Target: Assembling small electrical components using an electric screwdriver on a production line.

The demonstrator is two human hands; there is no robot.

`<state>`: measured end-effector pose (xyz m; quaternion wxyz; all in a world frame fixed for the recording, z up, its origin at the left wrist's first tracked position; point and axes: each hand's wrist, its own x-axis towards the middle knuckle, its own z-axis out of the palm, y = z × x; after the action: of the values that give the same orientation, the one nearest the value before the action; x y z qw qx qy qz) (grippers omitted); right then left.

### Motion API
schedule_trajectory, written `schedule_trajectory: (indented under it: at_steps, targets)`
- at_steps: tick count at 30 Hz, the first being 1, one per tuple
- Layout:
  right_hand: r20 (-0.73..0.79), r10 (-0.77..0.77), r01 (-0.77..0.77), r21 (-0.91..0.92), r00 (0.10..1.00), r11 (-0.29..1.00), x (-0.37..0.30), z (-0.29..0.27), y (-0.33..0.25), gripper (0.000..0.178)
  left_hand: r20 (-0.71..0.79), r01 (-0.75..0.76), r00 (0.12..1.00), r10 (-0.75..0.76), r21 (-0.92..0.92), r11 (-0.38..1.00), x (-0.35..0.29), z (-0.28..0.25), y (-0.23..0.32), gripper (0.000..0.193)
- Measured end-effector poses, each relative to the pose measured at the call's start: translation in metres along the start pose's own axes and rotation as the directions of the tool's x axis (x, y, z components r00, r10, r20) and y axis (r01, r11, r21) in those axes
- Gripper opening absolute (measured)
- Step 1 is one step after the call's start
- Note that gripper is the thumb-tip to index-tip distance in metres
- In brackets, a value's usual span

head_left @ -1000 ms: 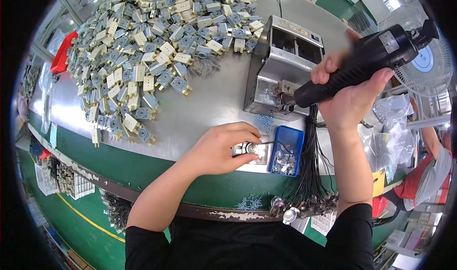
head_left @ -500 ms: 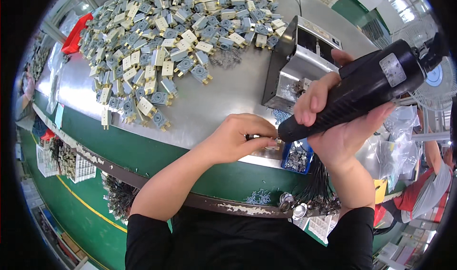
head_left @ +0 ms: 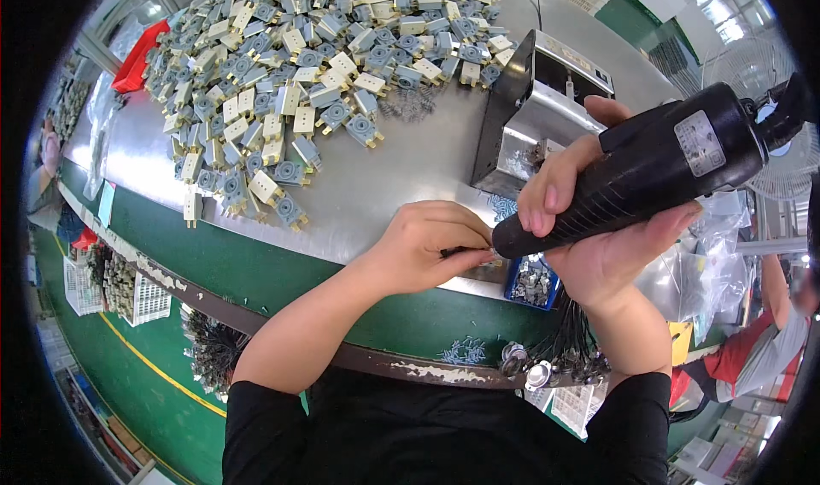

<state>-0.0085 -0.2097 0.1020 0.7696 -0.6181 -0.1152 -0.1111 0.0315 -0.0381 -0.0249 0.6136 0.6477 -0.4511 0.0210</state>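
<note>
My right hand (head_left: 611,250) is wrapped round a black electric screwdriver (head_left: 641,164), which slants from its cable end at upper right down to its nose by my left fingertips. With thumb and fingers pinched together, my left hand (head_left: 436,244) holds something small and dark just above the table's front edge. Fingers and the screwdriver's nose hide most of that piece, so its kind does not show. Right below the nose stands a blue bin (head_left: 551,297) of small metal parts (head_left: 533,283).
Grey and cream plug-like housings (head_left: 316,66) are heaped across the steel table (head_left: 384,177). Behind the screwdriver stands a metal box machine (head_left: 534,117). Loose screws (head_left: 463,351) and black-wired parts (head_left: 564,361) lie along the front ledge. A red bin (head_left: 138,58) sits far left.
The screwdriver and my right hand have shifted slightly left, and its cable end has dropped a little. My left hand stays nearly in place, its pinched piece now more covered.
</note>
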Motion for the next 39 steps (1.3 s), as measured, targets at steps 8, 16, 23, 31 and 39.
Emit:
schedule_trajectory:
  at_steps: [8, 16, 23, 31, 39]
  targets:
    - [-0.005, -0.004, 0.004, -0.019, 1.000, 1.000, -0.001, 0.001, -0.005, 0.124, -0.021, 0.032, 0.999, -0.032, -0.019, 0.999, 0.000, -0.001, 0.000, 0.013]
    - [-0.026, -0.001, 0.001, 0.012, 1.000, 1.000, 0.000, 0.002, -0.004, 0.125, -0.022, 0.016, 1.000, -0.016, -0.010, 1.000, 0.000, -0.001, 0.000, 0.013]
    - [0.006, 0.029, -0.029, -0.040, 1.000, 0.999, -0.005, 0.006, 0.000, 0.126, -0.014, -0.005, 1.000, 0.005, 0.027, 1.000, -0.004, -0.002, -0.003, 0.015]
    - [0.046, 0.046, -0.048, 0.033, 0.998, 0.998, -0.007, -0.001, 0.012, 0.126, 0.037, 0.170, 0.984, -0.172, 0.048, 0.984, -0.001, -0.001, 0.005, 0.030]
    - [0.028, 0.039, -0.036, -0.109, 0.999, 0.993, -0.005, 0.000, 0.019, 0.125, 0.221, 0.242, 0.942, -0.252, 0.071, 0.968, -0.002, -0.007, 0.000, 0.034]
